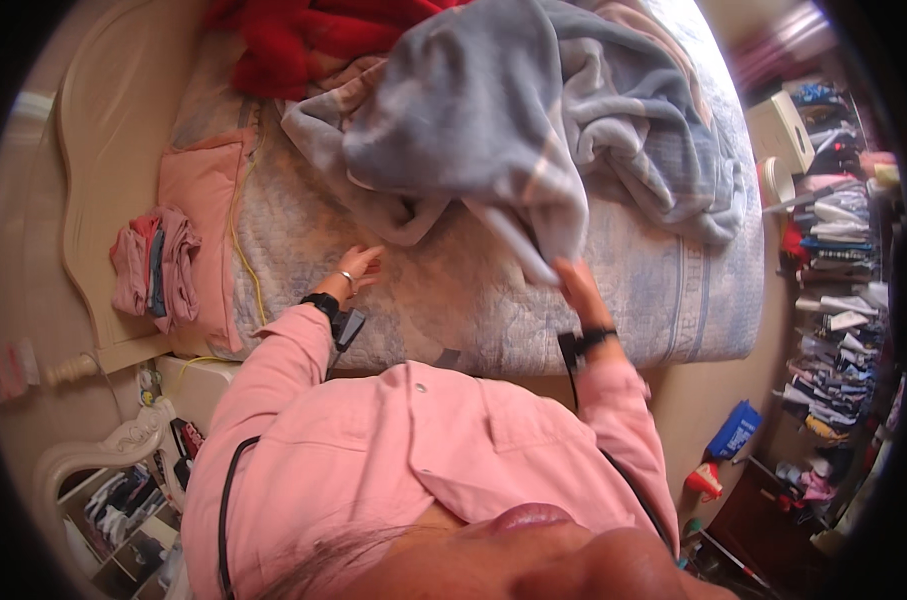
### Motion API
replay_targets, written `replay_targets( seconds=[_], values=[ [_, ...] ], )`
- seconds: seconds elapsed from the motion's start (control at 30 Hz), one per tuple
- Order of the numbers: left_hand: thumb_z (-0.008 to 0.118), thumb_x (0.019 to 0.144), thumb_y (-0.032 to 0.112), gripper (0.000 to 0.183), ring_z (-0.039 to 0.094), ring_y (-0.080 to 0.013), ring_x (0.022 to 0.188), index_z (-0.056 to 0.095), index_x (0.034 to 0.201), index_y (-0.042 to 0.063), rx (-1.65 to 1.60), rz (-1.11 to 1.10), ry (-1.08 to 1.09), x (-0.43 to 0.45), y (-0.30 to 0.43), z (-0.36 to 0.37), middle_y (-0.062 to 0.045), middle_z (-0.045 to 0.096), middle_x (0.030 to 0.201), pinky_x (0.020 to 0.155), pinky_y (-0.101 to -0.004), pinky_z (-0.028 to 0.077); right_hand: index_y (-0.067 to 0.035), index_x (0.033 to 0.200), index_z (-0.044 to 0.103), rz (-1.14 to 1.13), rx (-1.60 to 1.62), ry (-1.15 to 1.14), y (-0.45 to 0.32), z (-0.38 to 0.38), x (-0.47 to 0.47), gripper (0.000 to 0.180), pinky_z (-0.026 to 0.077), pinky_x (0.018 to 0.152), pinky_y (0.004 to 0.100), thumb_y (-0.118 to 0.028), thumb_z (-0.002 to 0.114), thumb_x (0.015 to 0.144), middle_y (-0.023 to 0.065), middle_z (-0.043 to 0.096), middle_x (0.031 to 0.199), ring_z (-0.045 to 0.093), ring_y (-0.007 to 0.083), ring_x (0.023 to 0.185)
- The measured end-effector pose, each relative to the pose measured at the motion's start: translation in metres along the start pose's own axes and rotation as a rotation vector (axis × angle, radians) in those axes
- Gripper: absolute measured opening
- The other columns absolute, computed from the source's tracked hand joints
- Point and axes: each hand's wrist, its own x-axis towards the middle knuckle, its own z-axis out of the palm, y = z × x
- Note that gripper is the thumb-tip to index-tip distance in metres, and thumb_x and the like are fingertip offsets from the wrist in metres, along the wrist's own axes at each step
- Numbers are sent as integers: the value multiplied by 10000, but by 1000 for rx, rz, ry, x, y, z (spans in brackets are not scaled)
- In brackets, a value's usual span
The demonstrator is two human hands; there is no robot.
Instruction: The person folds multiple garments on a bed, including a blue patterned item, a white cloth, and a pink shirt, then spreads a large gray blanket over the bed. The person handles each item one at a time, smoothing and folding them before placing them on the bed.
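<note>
A grey plush blanket (pixel 468 112) lies bunched across the quilted mattress cover (pixel 438 300), with one corner hanging toward me. My right hand (pixel 577 285) grips that pale corner; its fingertips are partly hidden by the cloth. To the left, my left hand (pixel 361 266) is over the mattress cover with its fingers apart, just short of the blanket's lower edge, holding nothing. Beyond the grey blanket, at the far left, lies a red blanket (pixel 296 45). Both wrists carry black straps.
A pink pillow (pixel 205 225) with folded clothes (pixel 157 266) lies beside the headboard (pixel 115 150). A yellow cable (pixel 245 255) runs along the pillow. Hanging clothes (pixel 836 247) line the right side, near a blue bag (pixel 735 429). An ornate mirror frame (pixel 115 439) stands lower left.
</note>
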Motion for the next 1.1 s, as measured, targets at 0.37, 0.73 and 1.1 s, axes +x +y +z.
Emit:
replay_targets(
  seconds=[0.37,0.73,1.1],
  values=[
    [703,651,339,511,570,-205,845,613,985,-36,-311,337,275,84,-14,79,-112,614,983,730,-333,447,2,956,546,539,-97,475,56,-150,-408,363,457,514,307,-57,533,598,51,537,774,536,186,634],
    [570,669,280,163,481,-155,593,567,656,117,-314,599,357,-43,41,-206,-11,498,657,520,-283,387,-42,1005,552,464,-142,837,82,-158,-449,397,527,565,402,-188,575,637,78,554,826,575,233,697],
    [654,756,182,423,565,-197,891,569,1097,-53,-184,1298,859,-310,65,-483,-96,590,1027,801,-327,460,-56,1067,583,218,273,89,-14,-30,-261,368,499,643,303,-281,664,788,40,626,930,602,151,785]
  ],
)
